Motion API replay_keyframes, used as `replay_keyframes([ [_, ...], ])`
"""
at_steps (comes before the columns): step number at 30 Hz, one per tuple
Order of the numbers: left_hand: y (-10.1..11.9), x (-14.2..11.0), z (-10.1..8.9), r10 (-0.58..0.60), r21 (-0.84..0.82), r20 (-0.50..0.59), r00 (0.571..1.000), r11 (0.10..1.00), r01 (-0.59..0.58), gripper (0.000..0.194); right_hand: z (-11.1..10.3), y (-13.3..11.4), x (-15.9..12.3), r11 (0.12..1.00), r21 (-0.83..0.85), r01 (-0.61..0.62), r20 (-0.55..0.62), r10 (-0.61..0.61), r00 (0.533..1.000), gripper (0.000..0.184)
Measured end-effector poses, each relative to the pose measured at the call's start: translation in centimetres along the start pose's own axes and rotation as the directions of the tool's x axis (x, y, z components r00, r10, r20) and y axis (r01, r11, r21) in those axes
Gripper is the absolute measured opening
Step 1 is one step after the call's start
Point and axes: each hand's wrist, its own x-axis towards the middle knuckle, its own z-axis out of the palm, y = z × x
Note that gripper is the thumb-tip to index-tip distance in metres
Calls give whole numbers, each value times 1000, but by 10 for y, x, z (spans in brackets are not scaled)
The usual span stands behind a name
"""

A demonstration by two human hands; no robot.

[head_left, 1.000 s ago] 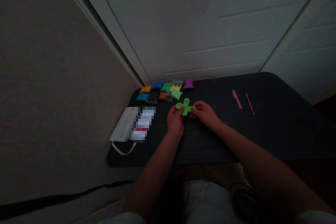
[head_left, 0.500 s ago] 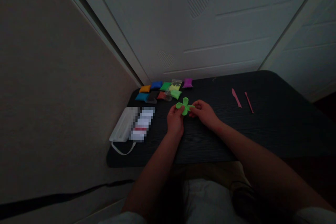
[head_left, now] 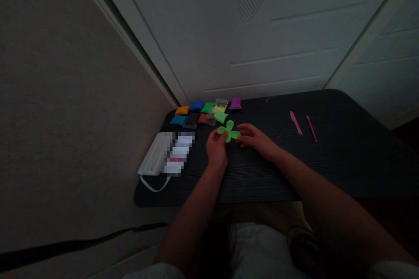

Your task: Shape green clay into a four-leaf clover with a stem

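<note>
Nearest you, the dark surface (head_left: 258, 183) runs along its near edge under your forearms. By its near left corner a white cable (head_left: 155, 190) loops between a white box (head_left: 156, 154) and a pale slab (head_left: 179, 154) with its face blurred out.

Farther in, left of the middle of the surface, your left hand (head_left: 217, 146) pinches a green flower (head_left: 230, 132), thumb on top, fingers curled beneath. Your right hand (head_left: 254, 140) has its fingers loosely parted, thumb and fingertips close by the right petal; you seem to have no firm grip there, and I cannot tell whether they touch it. The flower looks well formed: four petals spread and joined at the middle. Whether any shaping is left, I cannot tell. It has no strong long axis; one petal points to the far edge, one to the near edge, the others left and right.

Beyond your right hand, toward the right end, a pink stick (head_left: 311, 129) and a pink knife (head_left: 296, 123) lie apart, both slanting. Toward the far left corner sit colored packets (head_left: 197, 106), and past the far edge stands a white door (head_left: 288, 43).
</note>
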Motion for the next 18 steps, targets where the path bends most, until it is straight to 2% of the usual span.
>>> replay_keyframes([
  [3,-1,0,-1,-8,5,13,1000,1000,8,25,-3,4,-1,971,-194,139,78,-126,989,47],
  [6,-2,0,-1,-20,23,32,999,1000,20,26,-5,6,0,917,-340,209,56,-203,978,37],
  [13,-1,1,-2,-79,8,54,995,997,79,26,-8,5,0,883,-409,229,54,-227,972,33],
  [18,0,2,-2,-94,8,68,993,996,94,26,-8,1,-4,813,-531,238,50,-251,967,31],
])
